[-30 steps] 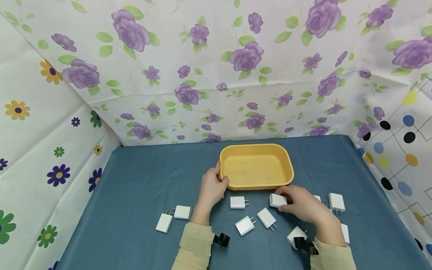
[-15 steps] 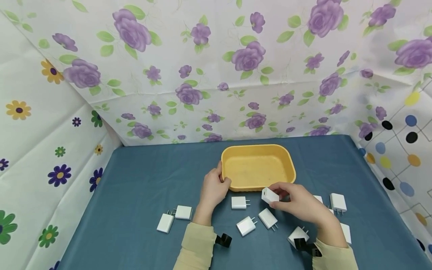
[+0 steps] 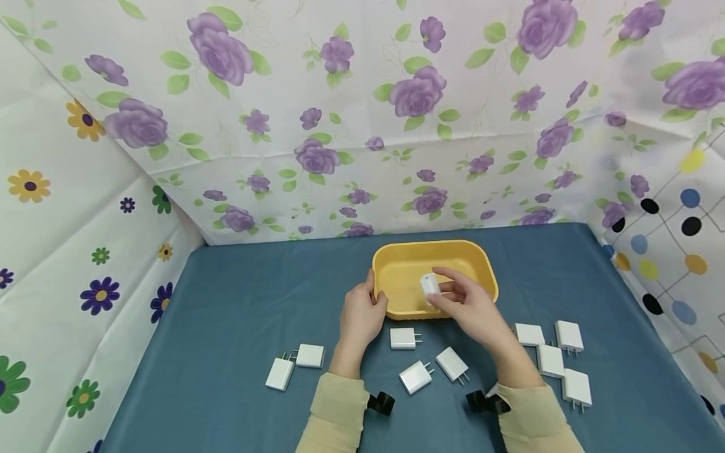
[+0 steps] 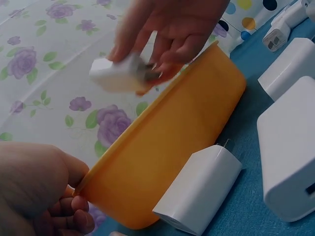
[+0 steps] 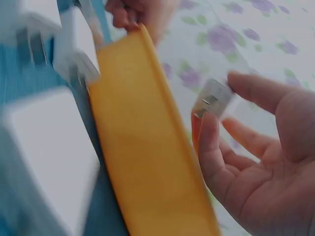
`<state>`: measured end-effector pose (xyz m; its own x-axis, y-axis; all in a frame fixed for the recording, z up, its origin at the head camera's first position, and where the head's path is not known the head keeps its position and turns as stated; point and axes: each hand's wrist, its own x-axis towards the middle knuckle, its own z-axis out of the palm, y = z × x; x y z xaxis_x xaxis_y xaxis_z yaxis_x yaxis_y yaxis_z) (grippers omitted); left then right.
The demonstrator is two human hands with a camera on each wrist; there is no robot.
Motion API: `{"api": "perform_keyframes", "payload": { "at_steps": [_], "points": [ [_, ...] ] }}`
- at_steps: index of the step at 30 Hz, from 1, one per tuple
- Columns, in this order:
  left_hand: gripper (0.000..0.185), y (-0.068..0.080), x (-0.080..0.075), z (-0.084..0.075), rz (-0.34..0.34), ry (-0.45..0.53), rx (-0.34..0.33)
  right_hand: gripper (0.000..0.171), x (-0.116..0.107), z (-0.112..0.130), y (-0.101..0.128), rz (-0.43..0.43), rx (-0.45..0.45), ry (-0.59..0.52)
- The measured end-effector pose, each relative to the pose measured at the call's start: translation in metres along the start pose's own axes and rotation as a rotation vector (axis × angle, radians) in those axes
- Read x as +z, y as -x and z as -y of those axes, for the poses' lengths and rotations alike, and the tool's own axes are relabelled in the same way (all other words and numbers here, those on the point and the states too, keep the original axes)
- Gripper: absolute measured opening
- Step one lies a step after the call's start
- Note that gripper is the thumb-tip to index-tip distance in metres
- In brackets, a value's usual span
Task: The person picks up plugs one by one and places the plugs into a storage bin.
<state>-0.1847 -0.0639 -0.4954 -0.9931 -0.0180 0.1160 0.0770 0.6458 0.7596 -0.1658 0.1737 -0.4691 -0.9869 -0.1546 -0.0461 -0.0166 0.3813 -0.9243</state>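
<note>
A white, box-shaped charger (image 3: pixel 429 285) with two metal prongs is pinched, tilted, in the right-hand grip (image 3: pixel 471 307) above the yellow basin (image 3: pixel 396 283). The shallow, rounded-rectangular basin stands upright on the far tabletop (image 3: pixel 255 302), its left rim held by the left-hand grip (image 3: pixel 361 311). Similar loose chargers (image 3: pixel 403 338) lie nearer.

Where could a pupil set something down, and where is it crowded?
Bare blue cloth: between the leftmost two wall chargers and flowered backdrop; right of the yellow tray, behind the four-charger cluster. Crowded: that cluster, and between the forearms.
</note>
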Motion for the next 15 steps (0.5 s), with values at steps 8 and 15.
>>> {"api": "perform_keyframes", "payload": {
  "at_steps": [8,15],
  "points": [
    [0.058,0.0,0.002,0.001,0.021,-0.032,-0.001,0.055,0.045,0.006,-0.045,-0.087,0.057,-0.011],
    [0.058,-0.001,0.002,0.001,0.014,-0.034,-0.001,0.052,0.066,0.008,-0.069,-0.105,0.091,0.144]
  ]
}}
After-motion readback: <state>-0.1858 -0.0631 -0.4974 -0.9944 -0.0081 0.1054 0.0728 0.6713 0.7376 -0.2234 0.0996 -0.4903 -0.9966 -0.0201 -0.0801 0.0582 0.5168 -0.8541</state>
